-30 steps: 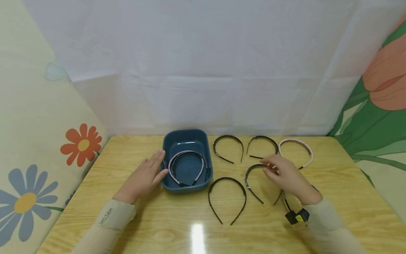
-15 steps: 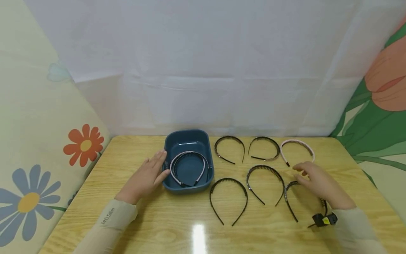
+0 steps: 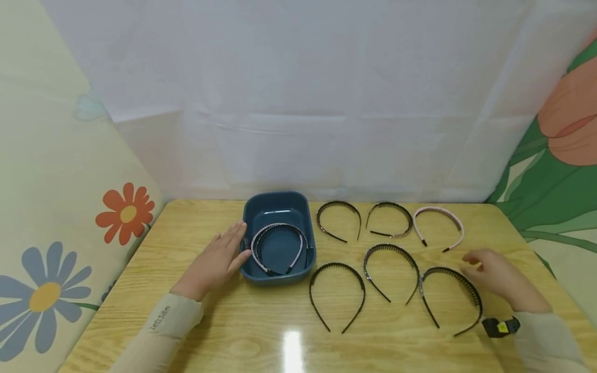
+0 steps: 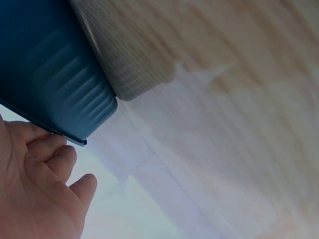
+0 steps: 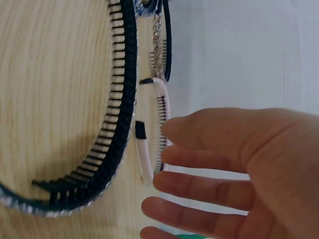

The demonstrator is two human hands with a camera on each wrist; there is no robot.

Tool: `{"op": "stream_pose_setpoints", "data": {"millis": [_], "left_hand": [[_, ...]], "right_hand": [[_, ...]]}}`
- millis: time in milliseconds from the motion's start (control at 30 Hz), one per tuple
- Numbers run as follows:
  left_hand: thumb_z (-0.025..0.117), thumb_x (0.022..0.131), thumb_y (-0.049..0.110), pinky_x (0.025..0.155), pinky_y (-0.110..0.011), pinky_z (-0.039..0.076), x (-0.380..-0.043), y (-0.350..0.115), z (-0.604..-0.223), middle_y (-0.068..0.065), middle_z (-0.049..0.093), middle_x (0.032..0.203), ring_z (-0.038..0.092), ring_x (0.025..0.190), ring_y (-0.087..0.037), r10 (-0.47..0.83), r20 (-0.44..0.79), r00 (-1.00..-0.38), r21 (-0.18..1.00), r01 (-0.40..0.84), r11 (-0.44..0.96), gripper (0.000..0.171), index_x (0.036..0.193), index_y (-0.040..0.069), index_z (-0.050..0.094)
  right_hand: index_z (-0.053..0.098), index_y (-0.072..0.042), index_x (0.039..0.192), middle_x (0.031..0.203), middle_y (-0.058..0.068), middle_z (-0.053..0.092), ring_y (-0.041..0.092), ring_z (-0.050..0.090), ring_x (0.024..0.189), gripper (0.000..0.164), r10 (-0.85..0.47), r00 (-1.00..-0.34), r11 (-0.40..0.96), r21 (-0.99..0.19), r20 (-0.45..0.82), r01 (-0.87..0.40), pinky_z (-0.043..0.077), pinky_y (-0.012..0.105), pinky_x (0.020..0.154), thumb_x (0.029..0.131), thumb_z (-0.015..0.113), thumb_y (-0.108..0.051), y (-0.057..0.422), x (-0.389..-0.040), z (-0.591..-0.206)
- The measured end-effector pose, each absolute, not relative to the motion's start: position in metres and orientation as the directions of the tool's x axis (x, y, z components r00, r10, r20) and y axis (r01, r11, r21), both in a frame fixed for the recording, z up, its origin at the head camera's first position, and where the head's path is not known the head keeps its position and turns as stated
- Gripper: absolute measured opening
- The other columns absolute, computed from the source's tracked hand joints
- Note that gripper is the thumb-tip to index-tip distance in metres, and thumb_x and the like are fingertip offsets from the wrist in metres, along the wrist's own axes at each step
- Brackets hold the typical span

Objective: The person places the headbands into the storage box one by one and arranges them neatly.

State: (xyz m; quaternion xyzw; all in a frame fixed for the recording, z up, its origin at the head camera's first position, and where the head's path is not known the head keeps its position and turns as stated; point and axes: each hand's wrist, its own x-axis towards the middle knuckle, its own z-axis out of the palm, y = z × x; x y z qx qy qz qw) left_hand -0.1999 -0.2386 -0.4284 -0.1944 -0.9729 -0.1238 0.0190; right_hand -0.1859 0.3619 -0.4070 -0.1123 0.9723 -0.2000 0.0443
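A glossy, pale wooden table [image 3: 224, 331] with visible grain carries a deep teal plastic tub with rounded corners [image 3: 279, 277] left of the frame's centre; its outer wall is ribbed in the left wrist view. Inside it lie two thin arched headbands, one pale and beaded, one dark [image 3: 280, 247].

The left hand [image 3: 215, 264] rests flat against the tub's left wall, fingers [image 3: 235, 233] straight and relaxed, gripping nothing.

To the right of the tub six more headbands lie flat, open ends toward the viewer. In the far row: two black toothed plastic headbands [image 3: 339, 220] [image 3: 389, 218] and a pink-white toothed headband [image 3: 438, 227]. In the near row: a plain thin black headband [image 3: 337, 294], a black headband with a glittering edge [image 3: 391, 269], and a black comb-toothed headband [image 3: 450, 299] at lower right.

The right hand [image 3: 501, 277] hovers just right of this last headband, fingers [image 3: 471, 257] loosely spread and holding nothing.

A second ago that hand pinched the glittering-edged headband mid-table; it has since let go and drawn away to the right, uncovering the comb-toothed headband. The left hand has stayed put.
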Motion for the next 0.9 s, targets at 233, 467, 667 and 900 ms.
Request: {"op": "stream_pose_setpoints", "data": {"millis": [233,467,667,900], "left_hand": [[0.038,0.109,0.047,0.122,-0.06,0.017,-0.199,-0.239,-0.428,-0.021,0.019,0.166,0.018,0.153,-0.039,0.375,0.083,-0.923,0.236,0.384,0.893,0.074,0.16,-0.003,0.019],[0.038,0.109,0.048,0.122,-0.061,0.017,-0.199,-0.238,-0.427,-0.021,0.019,0.166,0.018,0.153,-0.038,0.371,0.081,-0.925,0.237,0.379,0.894,0.074,0.16,-0.002,0.019],[0.037,0.109,0.049,0.122,-0.06,0.017,-0.198,-0.238,-0.426,-0.021,0.018,0.166,0.017,0.153,-0.038,0.367,0.072,-0.927,0.237,0.374,0.897,0.075,0.16,-0.002,0.018],[0.037,0.109,0.049,0.122,-0.06,0.016,-0.198,-0.238,-0.425,-0.021,0.018,0.167,0.017,0.153,-0.038,0.365,0.066,-0.929,0.242,0.37,0.897,0.075,0.16,-0.002,0.018]], "right_hand": [[0.062,0.02,0.109,0.099,0.033,0.065,0.046,0.065,0.088,0.03,-0.234,-0.97,0.901,-0.392,-0.073,-0.187,0.056,0.057,0.074,0.093,0.067,-0.005,0.373,-0.185,-0.413],[0.065,0.017,0.102,0.089,0.022,0.068,0.033,0.065,0.079,0.023,-0.235,-0.965,0.902,-0.395,-0.113,-0.174,0.056,0.047,0.067,0.091,0.068,-0.003,0.38,-0.185,-0.417],[0.065,0.014,0.104,0.087,0.014,0.067,0.019,0.062,0.07,0.023,-0.208,-0.962,0.895,-0.431,-0.18,-0.113,0.054,0.036,0.059,0.095,0.067,-0.007,0.381,-0.182,-0.419],[0.066,0.011,0.098,0.087,0.012,0.068,0.019,0.063,0.073,0.013,-0.184,-0.959,0.876,-0.478,-0.214,-0.062,0.057,0.035,0.06,0.095,0.063,-0.001,0.378,-0.179,-0.418]]}}
